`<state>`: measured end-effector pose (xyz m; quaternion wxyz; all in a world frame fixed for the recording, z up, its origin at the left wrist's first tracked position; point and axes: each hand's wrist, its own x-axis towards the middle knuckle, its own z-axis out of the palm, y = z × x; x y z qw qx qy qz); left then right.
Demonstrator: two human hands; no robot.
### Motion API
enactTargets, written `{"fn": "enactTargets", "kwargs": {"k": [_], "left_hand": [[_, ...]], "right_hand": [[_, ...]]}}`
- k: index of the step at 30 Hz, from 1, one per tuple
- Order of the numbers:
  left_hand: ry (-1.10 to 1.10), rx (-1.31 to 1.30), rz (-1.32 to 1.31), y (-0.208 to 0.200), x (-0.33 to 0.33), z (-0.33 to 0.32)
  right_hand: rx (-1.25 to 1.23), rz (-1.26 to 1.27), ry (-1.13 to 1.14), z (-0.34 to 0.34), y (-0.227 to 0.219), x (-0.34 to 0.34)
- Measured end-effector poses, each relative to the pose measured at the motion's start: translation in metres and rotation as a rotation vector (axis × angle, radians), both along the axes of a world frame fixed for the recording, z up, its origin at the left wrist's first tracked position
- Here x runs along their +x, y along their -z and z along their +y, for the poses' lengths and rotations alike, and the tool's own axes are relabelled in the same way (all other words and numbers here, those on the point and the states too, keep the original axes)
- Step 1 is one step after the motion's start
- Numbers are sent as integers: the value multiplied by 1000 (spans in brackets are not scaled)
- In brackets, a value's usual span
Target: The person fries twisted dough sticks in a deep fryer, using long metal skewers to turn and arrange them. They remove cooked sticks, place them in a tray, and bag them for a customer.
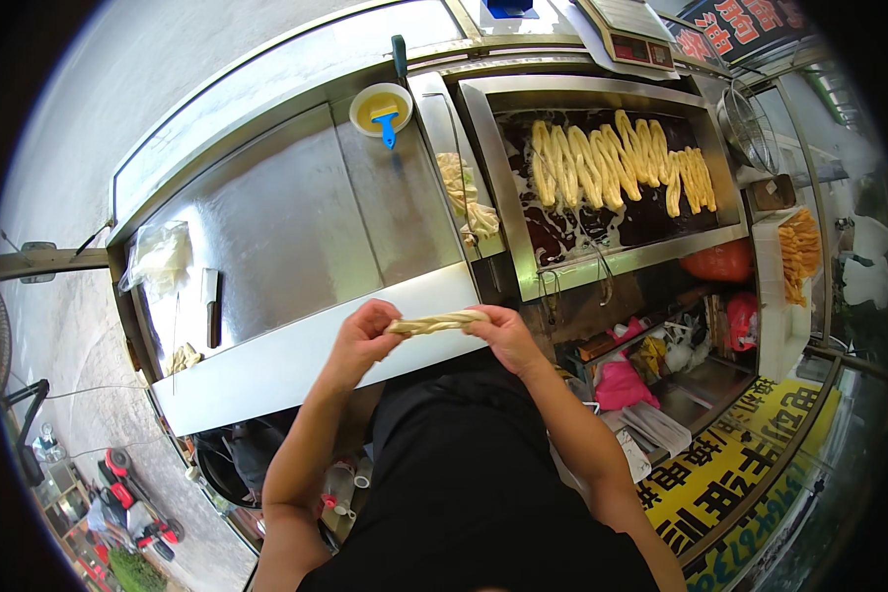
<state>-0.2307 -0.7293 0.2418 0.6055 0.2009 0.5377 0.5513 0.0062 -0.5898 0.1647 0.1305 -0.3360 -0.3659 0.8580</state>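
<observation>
A short, twisted strip of pale dough (434,323) is stretched level between my two hands, over the near edge of the white board (306,347). My left hand (367,340) pinches its left end, and my right hand (503,335) grips the right end. To the right, a deep metal fryer (479,118) holds dark oil, in which a row of long pale dough sticks (602,163) floats side by side. A few shorter, more golden ones (691,181) lie at the row's right end.
On the steel worktop (276,207) stand a white bowl (365,104) of yellow liquid with a blue-handled brush (386,126), a cleaver (212,301), a plastic bag (163,255) and a dough scrap (183,357). Browned sticks (799,252) fill a white tray at the right. A wire strainer (743,128) hangs beside the fryer.
</observation>
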Motion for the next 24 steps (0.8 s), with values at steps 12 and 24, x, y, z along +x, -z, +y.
{"fn": "enactTargets", "kwargs": {"k": [12,24], "left_hand": [[-129,12,-48,37,1,114],[185,20,817,47,-41,426]], "right_hand": [[86,-321,1001,51,-3,141],[571,-613,730,195,18,151]]}}
